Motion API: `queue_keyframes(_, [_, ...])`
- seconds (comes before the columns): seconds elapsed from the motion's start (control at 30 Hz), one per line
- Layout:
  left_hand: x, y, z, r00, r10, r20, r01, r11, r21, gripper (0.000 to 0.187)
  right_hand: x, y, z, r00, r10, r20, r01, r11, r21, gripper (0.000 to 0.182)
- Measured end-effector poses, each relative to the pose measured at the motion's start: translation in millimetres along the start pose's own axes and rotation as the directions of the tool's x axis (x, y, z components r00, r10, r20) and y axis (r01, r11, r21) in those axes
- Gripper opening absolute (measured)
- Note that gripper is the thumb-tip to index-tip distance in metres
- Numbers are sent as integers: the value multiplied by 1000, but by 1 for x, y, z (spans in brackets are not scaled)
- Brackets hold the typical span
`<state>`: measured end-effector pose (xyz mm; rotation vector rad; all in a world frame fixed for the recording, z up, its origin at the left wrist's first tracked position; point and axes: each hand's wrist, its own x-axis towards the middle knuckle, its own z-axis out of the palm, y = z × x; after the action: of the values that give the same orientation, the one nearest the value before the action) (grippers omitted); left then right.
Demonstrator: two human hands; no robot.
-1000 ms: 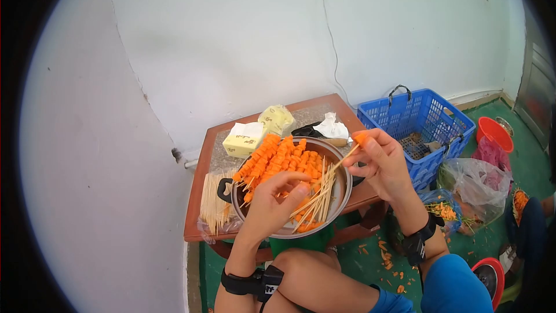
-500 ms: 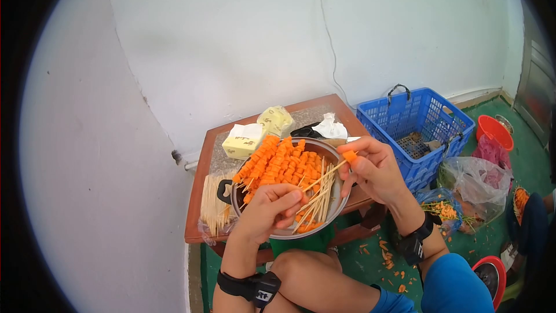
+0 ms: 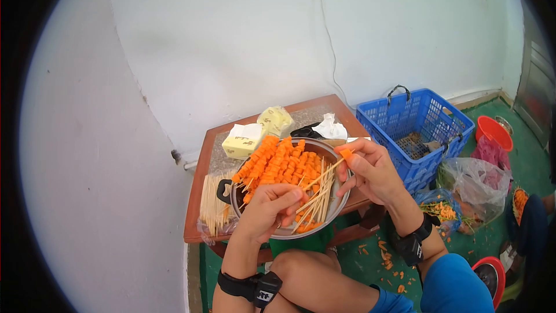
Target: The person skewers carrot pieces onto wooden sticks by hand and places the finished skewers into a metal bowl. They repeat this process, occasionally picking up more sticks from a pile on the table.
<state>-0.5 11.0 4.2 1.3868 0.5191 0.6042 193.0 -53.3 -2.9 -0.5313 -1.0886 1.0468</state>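
My left hand (image 3: 272, 210) pinches a thin wooden skewer (image 3: 322, 175) that slants up to the right over a metal pan (image 3: 341, 202). At the skewer's upper tip, an orange carrot piece (image 3: 346, 154) is held between the fingertips of my right hand (image 3: 373, 169). Inside the pan, filled carrot skewers (image 3: 272, 162) are heaped on the left and middle. Bare skewers (image 3: 317, 204) lie at its right side, with loose carrot pieces beneath them. More bare sticks (image 3: 215, 206) lie in a bundle left of the pan.
The pan stands on a wood-framed table (image 3: 200, 208) by the wall. Behind it are a yellow tissue pack (image 3: 236, 148) and white crumpled tissue (image 3: 330, 127). To the right are a blue crate (image 3: 417, 168), a red basin (image 3: 496, 132), plastic bags (image 3: 478, 182) and a person's leg (image 3: 533, 226).
My right hand and the carrot piece have shifted very slightly left and down along the skewer's tip. My left hand is almost unmoved.
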Motion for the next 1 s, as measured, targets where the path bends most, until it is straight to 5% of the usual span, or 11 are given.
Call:
queue_keyframes(0.03, [0,-1,-2,985,-136,102,154,969,-193,19,0,-1,-1,1000,12,-1,-12,1000,-19,22])
queue_keyframes(0.27, [0,-2,2,981,-118,157,158,948,-275,17,1,-5,-1,998,23,53,-29,993,113,21])
queue_keyframes(0.3, [3,-5,-2,953,-168,254,259,887,-382,16,0,-4,2,998,25,54,-31,993,113,21])
queue_keyframes(0.37, [3,-3,-1,913,-202,353,360,806,-470,16,-2,-1,11,992,125,17,-122,985,-119,20])
queue_keyframes(0.47, [2,-1,8,948,-187,256,283,863,-418,20,-5,10,21,984,178,21,-174,978,-117,25])
queue_keyframes(0.53, [5,-8,9,996,81,-27,-79,995,55,23,-1,17,17,987,160,-1,-158,970,-185,25])
queue_keyframes(0.63, [4,-6,10,984,176,-26,-166,961,220,31,1,18,16,994,113,-7,-112,970,-214,25])
queue_keyframes(0.67, [3,-4,14,984,178,-29,-167,961,220,31,1,16,16,996,88,7,-86,981,-177,24])
queue_keyframes(0.73, [1,3,22,976,37,-213,-61,992,-107,38,4,12,15,999,32,-40,-39,982,-183,24])
queue_keyframes(0.83, [3,2,5,990,-64,-129,87,980,181,41,6,11,13,991,-77,-111,51,974,-221,25])
queue_keyframes(1.0, [0,2,-4,1000,-1,-16,1,1000,-3,37,5,8,12,986,-150,-72,127,957,-261,28])
